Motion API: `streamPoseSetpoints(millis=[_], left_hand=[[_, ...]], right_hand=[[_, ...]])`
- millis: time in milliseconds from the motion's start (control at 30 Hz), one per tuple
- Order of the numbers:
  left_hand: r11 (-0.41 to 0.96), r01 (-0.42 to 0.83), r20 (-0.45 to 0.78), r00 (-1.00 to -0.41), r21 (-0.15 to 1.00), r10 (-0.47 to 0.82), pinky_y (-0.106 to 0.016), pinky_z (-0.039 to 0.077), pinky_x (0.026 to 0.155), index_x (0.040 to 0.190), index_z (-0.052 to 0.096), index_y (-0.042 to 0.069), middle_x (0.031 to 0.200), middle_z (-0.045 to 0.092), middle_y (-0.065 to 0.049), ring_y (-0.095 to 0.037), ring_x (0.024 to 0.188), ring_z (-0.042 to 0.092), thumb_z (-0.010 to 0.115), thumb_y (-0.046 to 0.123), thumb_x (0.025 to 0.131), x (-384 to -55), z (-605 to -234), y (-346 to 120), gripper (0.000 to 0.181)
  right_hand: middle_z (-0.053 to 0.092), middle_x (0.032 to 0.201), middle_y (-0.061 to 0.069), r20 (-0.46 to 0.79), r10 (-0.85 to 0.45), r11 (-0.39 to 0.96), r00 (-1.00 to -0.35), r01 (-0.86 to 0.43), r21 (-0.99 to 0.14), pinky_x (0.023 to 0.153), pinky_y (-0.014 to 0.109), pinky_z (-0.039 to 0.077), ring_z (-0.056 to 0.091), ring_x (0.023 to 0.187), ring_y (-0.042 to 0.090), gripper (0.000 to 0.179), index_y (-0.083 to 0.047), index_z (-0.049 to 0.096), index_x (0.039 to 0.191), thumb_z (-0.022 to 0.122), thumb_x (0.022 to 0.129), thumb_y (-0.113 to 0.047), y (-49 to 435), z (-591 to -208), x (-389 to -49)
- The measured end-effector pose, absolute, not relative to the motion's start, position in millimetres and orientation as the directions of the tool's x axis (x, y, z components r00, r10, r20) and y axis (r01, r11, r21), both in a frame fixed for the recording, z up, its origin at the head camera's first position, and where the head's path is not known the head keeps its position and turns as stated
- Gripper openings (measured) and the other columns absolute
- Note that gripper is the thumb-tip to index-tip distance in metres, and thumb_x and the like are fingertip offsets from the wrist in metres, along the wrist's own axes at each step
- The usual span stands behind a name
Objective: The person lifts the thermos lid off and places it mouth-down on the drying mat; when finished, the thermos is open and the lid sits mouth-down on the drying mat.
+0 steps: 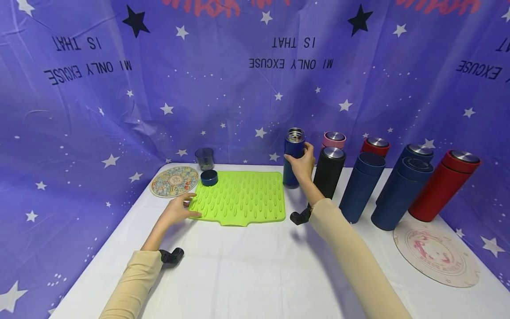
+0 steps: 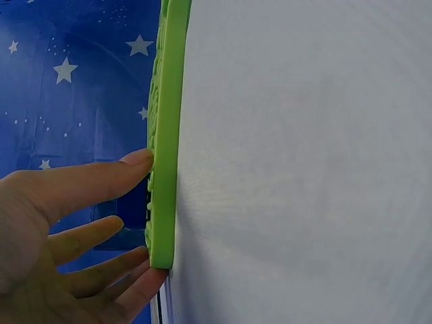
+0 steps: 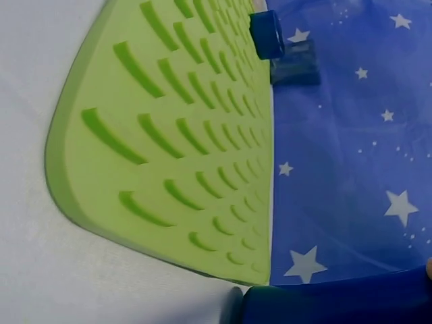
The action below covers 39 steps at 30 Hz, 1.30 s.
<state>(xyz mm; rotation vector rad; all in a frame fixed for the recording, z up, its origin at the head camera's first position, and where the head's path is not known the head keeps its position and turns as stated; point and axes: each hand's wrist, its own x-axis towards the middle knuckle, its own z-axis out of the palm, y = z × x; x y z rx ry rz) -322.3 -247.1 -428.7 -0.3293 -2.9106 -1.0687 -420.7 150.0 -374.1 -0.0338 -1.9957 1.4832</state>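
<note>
My right hand (image 1: 302, 163) grips a blue thermos bottle (image 1: 292, 155), held upright just right of the green mat (image 1: 239, 195). Its top is uncovered and shows the silver threaded neck. I cannot tell whether its base touches the table. In the right wrist view, part of the bottle (image 3: 337, 300) runs along the bottom edge. A short blue bottle lid (image 1: 209, 178) sits on the mat's far left corner. My left hand (image 1: 177, 210) is at the mat's near left corner, fingers spread. In the left wrist view, its thumb and fingertips touch the mat's edge (image 2: 165, 169).
A dark clear cup (image 1: 205, 158) stands behind the lid, near a round patterned mat (image 1: 174, 181). At the right stand several closed bottles, among them a black one (image 1: 330, 173) and a red one (image 1: 442, 186). A round pink mat (image 1: 436, 252) lies before them.
</note>
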Motion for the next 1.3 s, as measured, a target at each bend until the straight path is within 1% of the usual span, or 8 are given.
streamPoseSetpoints(millis=[233,467,633,733,900,1000,1100,1300], left_hand=[[0.742,0.209,0.103,-0.977,0.637,0.187,-0.055,0.047,0.091,0.136,0.048,-0.005,0.127,0.053,-0.032,-0.046,0.112,0.055,0.084,0.019,0.074,-322.7,-431.7,-248.9,0.076],[0.74,0.206,0.101,-0.978,0.641,0.184,-0.054,0.048,0.09,0.135,0.049,-0.005,0.127,0.053,-0.032,-0.046,0.111,0.055,0.084,0.02,0.073,-323.8,-430.4,-246.3,0.076],[0.744,0.193,0.094,-0.98,0.639,0.173,-0.054,0.048,0.09,0.135,0.048,-0.005,0.128,0.052,-0.032,-0.046,0.112,0.054,0.084,0.021,0.073,-323.4,-430.2,-246.2,0.077],[0.744,0.191,0.093,-0.981,0.64,0.171,-0.054,0.048,0.09,0.135,0.048,-0.005,0.129,0.051,-0.032,-0.046,0.112,0.054,0.084,0.021,0.073,-322.6,-430.2,-246.3,0.077],[0.745,0.194,0.092,-0.98,0.638,0.177,-0.054,0.048,0.09,0.136,0.047,-0.005,0.129,0.051,-0.032,-0.046,0.112,0.054,0.084,0.022,0.073,-321.7,-429.9,-246.2,0.078],[0.75,0.193,0.092,-0.98,0.633,0.175,-0.054,0.048,0.09,0.136,0.047,-0.005,0.129,0.051,-0.032,-0.045,0.112,0.055,0.084,0.022,0.073,-321.2,-429.2,-245.8,0.078],[0.754,0.194,0.089,-0.98,0.627,0.178,-0.054,0.048,0.09,0.137,0.046,-0.005,0.13,0.05,-0.032,-0.046,0.112,0.054,0.084,0.023,0.074,-320.1,-428.3,-245.7,0.078],[0.755,0.194,0.082,-0.98,0.626,0.183,-0.055,0.047,0.091,0.137,0.046,-0.006,0.131,0.049,-0.033,-0.047,0.114,0.053,0.084,0.022,0.073,-320.0,-429.1,-245.4,0.079]], right_hand=[[0.058,0.129,0.021,0.474,0.421,0.328,-0.773,-0.357,-0.874,0.102,0.042,0.043,0.056,0.117,0.03,0.075,-0.001,0.041,0.133,0.084,0.072,-0.008,151.9,-384.3,-426.3],[0.054,0.134,0.02,0.465,0.419,0.321,-0.78,-0.352,-0.879,0.106,0.04,0.039,0.052,0.123,0.029,0.076,0.0,0.039,0.134,0.083,0.074,-0.01,153.8,-386.6,-426.8],[0.052,0.136,0.018,0.46,0.407,0.344,-0.789,-0.334,-0.878,0.106,0.039,0.039,0.051,0.124,0.028,0.077,-0.002,0.038,0.136,0.083,0.075,-0.011,152.0,-387.0,-423.4],[0.05,0.138,0.018,0.453,0.403,0.372,-0.796,-0.31,-0.875,0.107,0.042,0.037,0.049,0.126,0.031,0.083,-0.004,0.035,0.142,0.083,0.075,-0.016,148.7,-386.0,-417.9],[0.027,0.154,0.018,0.463,0.387,0.39,-0.797,-0.314,-0.866,0.114,0.048,0.024,0.03,0.139,0.034,0.099,-0.01,0.021,0.152,0.083,0.076,-0.023,141.9,-381.1,-402.2],[0.012,0.159,0.017,0.491,0.362,0.395,-0.792,-0.347,-0.85,0.116,0.048,0.016,0.016,0.145,0.031,0.102,-0.011,0.019,0.153,0.083,0.076,-0.024,138.0,-377.9,-388.3],[0.009,0.159,0.018,0.52,0.303,0.411,-0.799,-0.383,-0.827,0.117,0.048,0.015,0.011,0.146,0.03,0.1,-0.01,0.02,0.153,0.083,0.077,-0.024,134.8,-377.2,-370.8],[0.012,0.159,0.016,0.533,0.142,0.421,-0.834,-0.437,-0.795,0.116,0.048,0.02,0.016,0.145,0.03,0.096,-0.011,0.022,0.153,0.081,0.079,-0.025,136.3,-378.0,-328.0]])
